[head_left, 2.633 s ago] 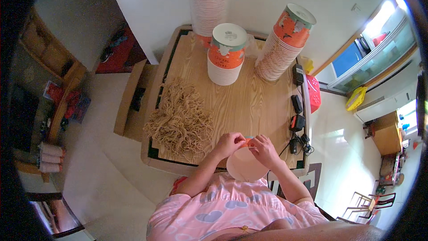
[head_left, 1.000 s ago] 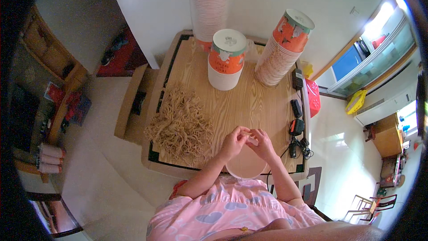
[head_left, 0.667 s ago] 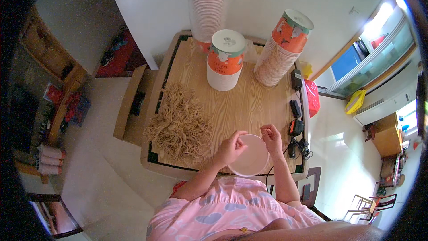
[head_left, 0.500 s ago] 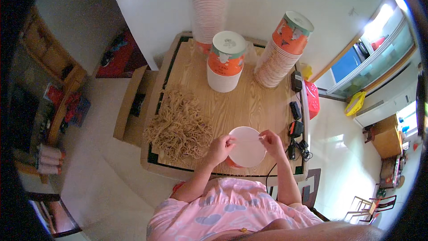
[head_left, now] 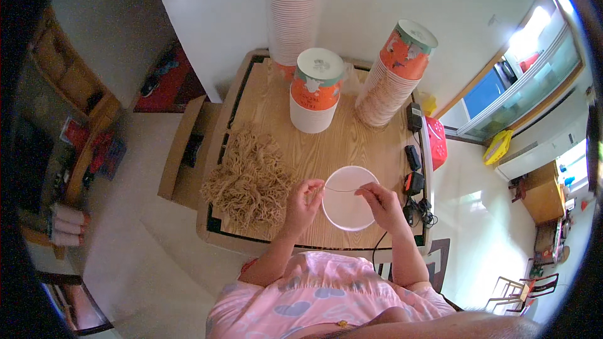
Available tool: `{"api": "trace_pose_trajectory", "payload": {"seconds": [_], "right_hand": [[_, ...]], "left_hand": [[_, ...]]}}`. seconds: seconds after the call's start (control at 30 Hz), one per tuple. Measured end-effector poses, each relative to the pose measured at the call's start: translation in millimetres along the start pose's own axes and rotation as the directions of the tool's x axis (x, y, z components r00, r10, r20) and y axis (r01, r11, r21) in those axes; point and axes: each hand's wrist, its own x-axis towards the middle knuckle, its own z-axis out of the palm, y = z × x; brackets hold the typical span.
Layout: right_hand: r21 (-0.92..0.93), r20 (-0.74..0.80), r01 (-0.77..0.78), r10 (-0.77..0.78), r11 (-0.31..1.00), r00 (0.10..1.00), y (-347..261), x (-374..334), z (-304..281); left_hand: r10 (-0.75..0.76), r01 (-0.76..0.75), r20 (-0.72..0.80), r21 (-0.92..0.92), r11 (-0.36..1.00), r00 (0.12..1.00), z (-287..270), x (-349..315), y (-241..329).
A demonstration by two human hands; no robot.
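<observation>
A thin cord (head_left: 341,190) runs between my two hands over the mouth of a white paper bucket (head_left: 349,212) at the table's near edge. My left hand (head_left: 304,206) pinches one end of it at the bucket's left rim. The other end is pinched by my right hand (head_left: 380,206), whose fingers reach over the right rim. The bucket's round rim faces up. Left of my left hand lies a loose heap of tan twine (head_left: 248,179).
Stacks of orange-and-white paper buckets stand on the wooden table: an upside-down short one (head_left: 314,97), a leaning one (head_left: 389,75), and a tall one (head_left: 292,19) by the wall. Black power adapters (head_left: 414,182) and cables line the right edge. A cardboard box (head_left: 182,150) sits left.
The bucket has shifted slightly away from me, and its orange side no longer shows. The cord now bows a little between my hands. My right hand has turned inward over the rim.
</observation>
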Motion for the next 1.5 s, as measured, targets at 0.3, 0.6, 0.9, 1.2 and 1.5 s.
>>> {"api": "trace_pose_trajectory", "payload": {"seconds": [0.3,0.6,0.9,1.2,1.5], "right_hand": [[-0.017,-0.042,0.101,-0.102,0.995,0.994,-18,-4,3],[0.103,0.009,0.181,-0.182,0.978,0.983,-14,-3,11],[-0.139,-0.073,-0.144,0.135,0.98,0.988,52,26,-51],[-0.211,-0.032,-0.046,0.04,0.976,0.999,61,43,-80],[-0.294,-0.192,-0.017,-0.042,0.956,0.981,-45,70,-154]], "left_hand": [[-0.015,0.015,0.003,-0.071,0.997,1.0,2,7,15],[-0.306,0.251,0.313,0.204,0.946,0.899,26,-13,-61],[-0.465,0.348,0.395,0.334,0.876,0.792,16,-9,-11],[0.103,-0.14,0.287,0.114,0.983,0.952,23,9,-18],[0.06,-0.064,0.138,0.028,0.998,0.989,37,30,-32]]}}
